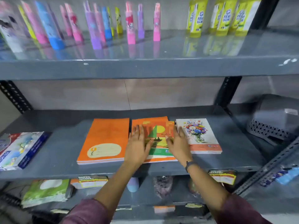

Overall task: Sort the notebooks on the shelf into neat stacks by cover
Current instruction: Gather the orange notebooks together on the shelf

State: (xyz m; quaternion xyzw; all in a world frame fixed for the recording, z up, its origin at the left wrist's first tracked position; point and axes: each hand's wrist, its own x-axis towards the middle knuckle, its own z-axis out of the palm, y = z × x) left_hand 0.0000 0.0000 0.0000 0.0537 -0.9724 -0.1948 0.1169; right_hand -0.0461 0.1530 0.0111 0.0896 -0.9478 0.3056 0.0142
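Single view, head-mounted, wide-angle. The camera faces a grey metal rack head-on and tilts slightly downward, close to the middle shelf (pixel 48 160), whose surface fills the centre of the frame. The upper shelf (pixel 145 68) sits near lens height, its top seen at a shallow angle. Both forearms enter from the bottom edge. Straight lines bow toward the margins. The upper part is blurred, possibly from head motion. A lower shelf shows only partly beneath.
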